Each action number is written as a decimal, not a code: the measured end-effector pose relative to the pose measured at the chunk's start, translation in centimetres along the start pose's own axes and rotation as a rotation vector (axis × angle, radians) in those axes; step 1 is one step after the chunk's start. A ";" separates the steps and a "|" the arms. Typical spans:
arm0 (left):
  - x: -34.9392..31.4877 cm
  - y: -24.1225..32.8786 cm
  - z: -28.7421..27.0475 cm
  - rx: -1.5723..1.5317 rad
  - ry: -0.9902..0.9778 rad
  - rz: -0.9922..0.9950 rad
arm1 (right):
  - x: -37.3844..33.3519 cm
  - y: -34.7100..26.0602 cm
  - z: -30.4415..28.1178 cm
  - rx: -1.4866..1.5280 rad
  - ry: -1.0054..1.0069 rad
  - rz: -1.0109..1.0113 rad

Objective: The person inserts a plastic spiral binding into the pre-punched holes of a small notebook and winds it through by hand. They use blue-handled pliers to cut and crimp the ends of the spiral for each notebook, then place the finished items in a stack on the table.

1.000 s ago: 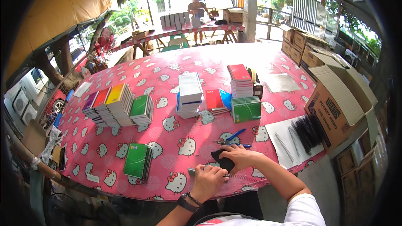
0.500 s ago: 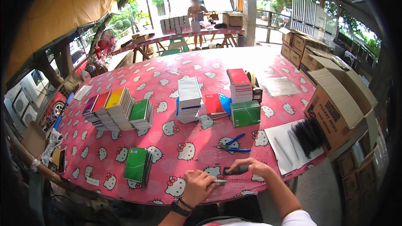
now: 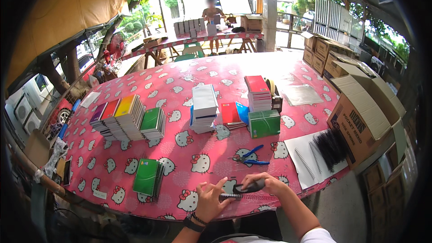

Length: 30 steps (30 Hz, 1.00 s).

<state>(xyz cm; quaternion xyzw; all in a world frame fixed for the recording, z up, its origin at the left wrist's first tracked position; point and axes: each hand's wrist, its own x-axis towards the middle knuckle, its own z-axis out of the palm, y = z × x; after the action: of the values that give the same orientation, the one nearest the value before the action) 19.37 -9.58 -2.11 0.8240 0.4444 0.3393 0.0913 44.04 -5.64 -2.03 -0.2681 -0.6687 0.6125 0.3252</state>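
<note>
At the near edge of the table, my left hand [image 3: 212,200] holds a small notebook [image 3: 231,195] between thumb and fingers, its index finger lifted. Mostly the notebook's spine edge shows. A thin spiral wire [image 3: 258,197] runs along that edge and sticks out to the right. My right hand [image 3: 268,184] is closed around a dark, oblong hand tool [image 3: 249,186], whose left end is just above the notebook's edge; its exact kind is unclear. Just beyond lie blue-handled pliers [image 3: 249,156]. A small stack of green spiral notebooks [image 3: 147,177] sits to the left.
Notebook stacks with coloured covers [image 3: 123,112] stand at left, with white [image 3: 204,101] and red ones [image 3: 258,87] centrally. Black spiral wires [image 3: 330,149] lie on a white sheet [image 3: 301,166] at right, beside an open carton [image 3: 360,121]. A person [image 3: 211,13] sits at a far table.
My right hand has brought the dark tool left, to the notebook's edge. My left index finger has lifted, and the left hand has opened slightly around the notebook.
</note>
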 end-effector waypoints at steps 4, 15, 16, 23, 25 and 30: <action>-0.3 -0.1 -0.1 0.020 0.025 -0.005 | 1.1 -0.9 1.0 -0.410 0.039 0.129; -1.5 -0.6 1.0 -0.588 0.539 -0.318 | 2.0 -0.9 0.6 0.238 -0.075 -0.043; -2.0 -1.1 1.1 -0.814 0.409 -0.426 | 2.2 -0.9 0.6 -0.024 -0.048 0.040; -3.1 -3.3 2.8 -0.883 0.171 -0.418 | 3.0 -0.3 1.1 -0.179 -0.113 -0.012; -3.3 -3.6 2.8 -0.836 0.154 -0.408 | 3.8 -0.8 0.9 -0.367 -0.054 0.135; -3.2 -3.2 2.6 -0.862 0.156 -0.421 | 4.3 -1.3 1.9 -0.392 -0.164 -0.077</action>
<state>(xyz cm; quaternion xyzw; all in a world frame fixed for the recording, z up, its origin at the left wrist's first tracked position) 17.66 -9.84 -7.06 0.5754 0.4259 0.5273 0.4577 39.91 -3.73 -0.32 -0.2497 -0.8089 0.4777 0.2349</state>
